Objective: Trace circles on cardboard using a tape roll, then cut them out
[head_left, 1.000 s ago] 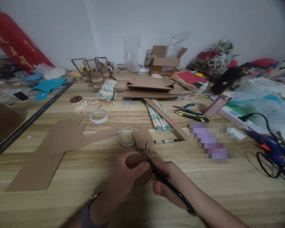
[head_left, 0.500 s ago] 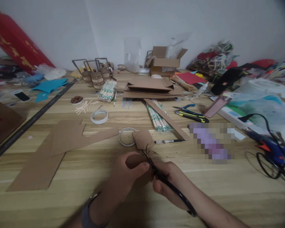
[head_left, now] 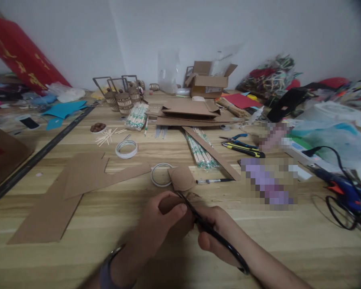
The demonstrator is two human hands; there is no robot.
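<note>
Scissors (head_left: 227,243), blades nearly together, sit wrapped in the right hand's (head_left: 225,224) grip; the left hand (head_left: 156,218) pinches brown cardboard (head_left: 169,203) beside them, toward the surface's (head_left: 93,224) near edge. Short snips, turning the cardboard, thumb kept clear, should cut cleanest.

Craft workroom by the look of it; whether in a home or a business, cannot tell. Wide wooden table (head_left: 108,216) against a plain pale wall (head_left: 78,40), crowded with making supplies: cut cardboard (head_left: 45,212), tape (head_left: 126,155), bagged sticks (head_left: 137,115) near loose sticks (head_left: 106,137), a dish (head_left: 101,131) of brown balls (head_left: 98,127), coloured paper (head_left: 64,108). Tools: cutter (head_left: 243,150), pliers (head_left: 242,136), corded glue gun (head_left: 351,196), pen (head_left: 213,181); scissors (head_left: 225,241) in the right hand (head_left: 224,222). Several slatted buckets (head_left: 124,105), small and alike, stand together at back left. Open carton (head_left: 209,86) by the wall; phone (head_left: 29,123) at far left.
</note>
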